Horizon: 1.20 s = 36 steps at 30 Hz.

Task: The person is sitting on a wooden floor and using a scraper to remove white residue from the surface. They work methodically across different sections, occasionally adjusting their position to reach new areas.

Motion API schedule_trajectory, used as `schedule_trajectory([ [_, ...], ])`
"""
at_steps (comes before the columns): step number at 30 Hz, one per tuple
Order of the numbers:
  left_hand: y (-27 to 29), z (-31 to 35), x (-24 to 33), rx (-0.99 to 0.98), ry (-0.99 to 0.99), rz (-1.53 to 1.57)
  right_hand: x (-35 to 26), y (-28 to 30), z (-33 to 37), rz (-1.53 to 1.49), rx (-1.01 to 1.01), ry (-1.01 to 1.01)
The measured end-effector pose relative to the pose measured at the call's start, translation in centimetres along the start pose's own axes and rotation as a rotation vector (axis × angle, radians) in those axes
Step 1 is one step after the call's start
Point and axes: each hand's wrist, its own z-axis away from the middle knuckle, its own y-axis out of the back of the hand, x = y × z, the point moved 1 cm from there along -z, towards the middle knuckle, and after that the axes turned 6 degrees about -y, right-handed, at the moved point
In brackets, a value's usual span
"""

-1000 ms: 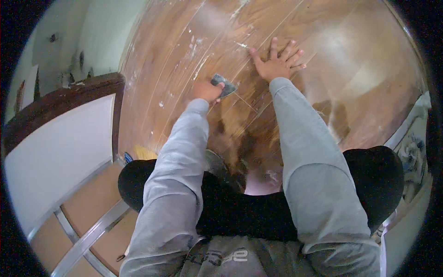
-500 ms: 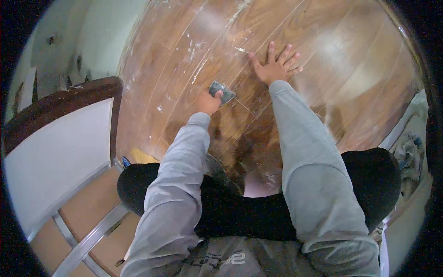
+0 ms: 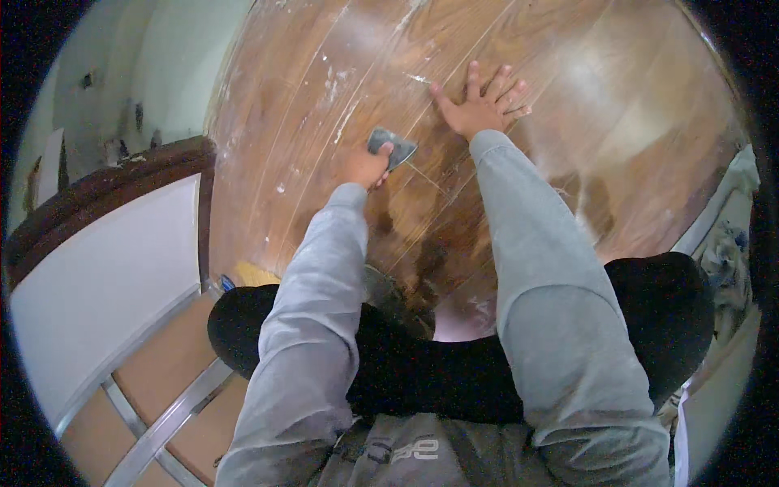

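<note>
The left hand (image 3: 365, 165) is closed around a flat grey scraper with a flared, four-cornered blade (image 3: 402, 149), its thumb lying on top of the blade. The scraper is at the centre-left of the scene, over the brown wood-grain plank floor (image 3: 304, 138); whether its edge touches the boards I cannot tell. Farther off and to the right, the right hand (image 3: 477, 107) lies palm down on the planks, fingers spread wide, its thumb near a short white streak (image 3: 418, 79). More white smears (image 3: 334, 83) mark the boards beyond the left hand and to its left.

Nearer, light-grey sleeves (image 3: 542, 243) cover both forearms, which pass between two black-clad knees (image 3: 664, 321). Beside the left knee lies a small yellow piece (image 3: 256, 274). Farther left stands a white panel (image 3: 114, 239) edged by a dark-brown wooden frame (image 3: 122, 172), with a pale greenish wall (image 3: 191, 65) behind. Crumpled greyish sheeting (image 3: 725, 258) lies at the far right.
</note>
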Motion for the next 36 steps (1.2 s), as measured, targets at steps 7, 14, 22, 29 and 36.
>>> schedule_trajectory([
  [7,1.7,3.1,-1.9,-0.032,0.041,0.029,0.1,-0.1,0.3,-0.041,-0.026,-0.003],
  [14,1.2,-0.1,2.3,0.020,0.004,0.016,-0.9,0.2,0.4,-0.008,-0.013,-0.011],
  [22,0.9,-2.5,6.0,0.026,-0.039,0.013,0.2,0.0,0.4,0.005,0.032,0.028],
  [29,0.3,-8.7,12.9,0.111,-0.148,0.094,-1.4,0.1,1.0,0.038,0.023,0.035],
  [36,0.4,-7.4,11.2,0.046,-0.118,0.035,-0.4,-0.4,0.1,0.073,0.052,0.007],
])
